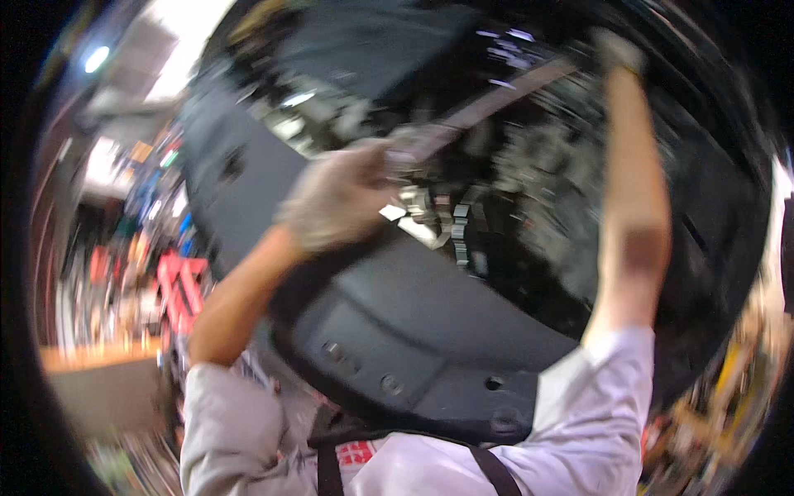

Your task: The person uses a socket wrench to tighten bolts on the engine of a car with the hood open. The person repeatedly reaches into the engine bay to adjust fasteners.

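Overhead is the dark underside of what looks like a vehicle, with an exposed mechanical section [538, 190] and a grey-black plastic panel [397, 310] along its near side. My left hand [339, 190], in a pale glove, is closed at the lower end of a long, flat grey bar [496, 103] that runs diagonally up to the right. My right hand [619, 51], also gloved, is raised near the bar's upper end at the far edge of the underside; motion blur hides its fingers and whether it touches the bar.
Blurred shop clutter lines both sides, with a red object [178, 289] and a wooden-edged bench [99, 355] at the left and yellow items [728, 372] at the lower right. A ceiling light [97, 59] shows at the upper left.
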`<act>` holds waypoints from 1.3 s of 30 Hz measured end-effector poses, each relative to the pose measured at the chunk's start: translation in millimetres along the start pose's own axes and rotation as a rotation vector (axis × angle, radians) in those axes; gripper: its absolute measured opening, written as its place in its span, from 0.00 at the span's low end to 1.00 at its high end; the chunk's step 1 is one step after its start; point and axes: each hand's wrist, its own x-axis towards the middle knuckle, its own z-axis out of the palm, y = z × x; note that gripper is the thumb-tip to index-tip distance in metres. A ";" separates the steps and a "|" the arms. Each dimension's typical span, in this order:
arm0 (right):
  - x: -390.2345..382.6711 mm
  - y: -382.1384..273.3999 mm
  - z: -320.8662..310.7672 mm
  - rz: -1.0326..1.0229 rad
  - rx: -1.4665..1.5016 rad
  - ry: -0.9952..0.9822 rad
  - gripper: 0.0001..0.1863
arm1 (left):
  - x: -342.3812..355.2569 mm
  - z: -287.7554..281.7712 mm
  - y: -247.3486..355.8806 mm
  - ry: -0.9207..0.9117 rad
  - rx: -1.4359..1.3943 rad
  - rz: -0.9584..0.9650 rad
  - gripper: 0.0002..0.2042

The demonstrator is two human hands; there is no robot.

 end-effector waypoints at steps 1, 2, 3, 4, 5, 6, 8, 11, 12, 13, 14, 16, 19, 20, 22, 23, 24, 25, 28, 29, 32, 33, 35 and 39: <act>18.0 8.7 3.0 -0.100 -0.277 0.127 0.32 | 14.5 -11.5 -22.9 -0.065 0.037 -0.082 0.19; 14.2 27.6 -10.5 -0.114 -0.303 0.153 0.28 | 22.2 -23.5 -55.1 0.020 0.069 -0.002 0.19; 7.2 31.9 -24.0 -0.130 -0.351 0.185 0.24 | 46.1 -28.6 -52.2 0.021 0.078 -0.086 0.18; -5.4 3.7 -17.6 -0.176 -0.351 0.194 0.21 | 64.0 -35.1 -83.2 0.089 0.231 -0.033 0.16; -15.3 -15.9 -15.5 -0.220 -0.362 0.210 0.20 | 90.2 -37.2 -68.8 0.073 0.302 0.036 0.14; -22.3 -20.2 -20.9 -0.269 -0.371 0.223 0.20 | 114.0 -32.5 -52.2 0.011 0.384 -0.061 0.15; -62.0 -29.5 -38.6 -0.244 -0.118 0.238 0.18 | 128.6 -30.0 -84.4 0.034 0.248 -0.019 0.18; -69.7 -31.3 -46.1 -0.334 -0.323 0.346 0.16 | 136.9 -23.8 -94.3 0.064 0.295 0.001 0.21; -67.3 -21.9 -43.8 -0.429 -0.568 0.379 0.16 | 136.1 -17.6 -103.4 0.084 0.317 0.037 0.21; -72.0 -25.0 -38.5 -0.425 -0.565 0.378 0.16 | 132.6 -13.4 -113.2 0.100 0.344 0.060 0.21; -75.2 -28.8 -33.5 -0.420 -0.562 0.377 0.16 | 129.9 -16.4 -113.7 0.087 0.358 0.047 0.21; -77.2 -34.4 -27.6 -0.384 -0.587 0.370 0.15 | 131.6 -16.2 -125.0 0.101 0.306 0.063 0.20; -72.6 -37.1 -29.1 -0.313 -0.662 0.324 0.15 | 128.4 -13.8 -117.1 0.125 0.264 0.075 0.19; -66.2 -33.0 -28.5 -0.317 -0.548 0.369 0.15 | 128.6 -14.2 -115.2 0.148 0.262 0.091 0.18; -62.9 -31.3 -27.9 -0.290 -0.262 0.389 0.15 | 129.8 -15.7 -113.3 0.121 0.331 0.076 0.19; -63.3 -31.8 -27.7 -0.275 -0.120 0.397 0.16 | 130.6 -16.4 -112.7 0.107 0.365 0.068 0.19; -63.9 -32.1 -27.9 -0.258 -0.088 0.387 0.16 | 131.1 -17.1 -111.3 0.108 0.371 0.061 0.19; -66.9 -34.1 -27.9 -0.242 -0.056 0.375 0.16 | 130.4 -17.6 -110.4 0.108 0.376 0.051 0.19; -73.7 -36.4 -28.8 -0.208 -0.030 0.353 0.16 | 125.9 -17.3 -106.4 0.121 0.356 0.034 0.18; -74.3 -34.4 -29.3 -0.199 -0.035 0.349 0.16 | 125.2 -16.7 -105.0 0.128 0.341 0.032 0.18; -70.4 -31.9 -28.1 -0.275 -0.418 0.364 0.16 | 126.4 -20.4 -100.4 0.094 0.400 0.016 0.20; -70.5 -30.4 -26.4 -0.240 -0.289 0.383 0.16 | 124.9 -21.2 -98.4 0.101 0.412 0.011 0.20; -75.5 -32.8 -20.9 -0.168 -0.031 0.411 0.16 | 122.3 -21.1 -97.7 0.111 0.437 -0.001 0.19; -70.8 -26.8 -18.7 -0.283 -0.569 0.332 0.17 | 123.2 -20.3 -102.1 0.149 0.441 0.014 0.19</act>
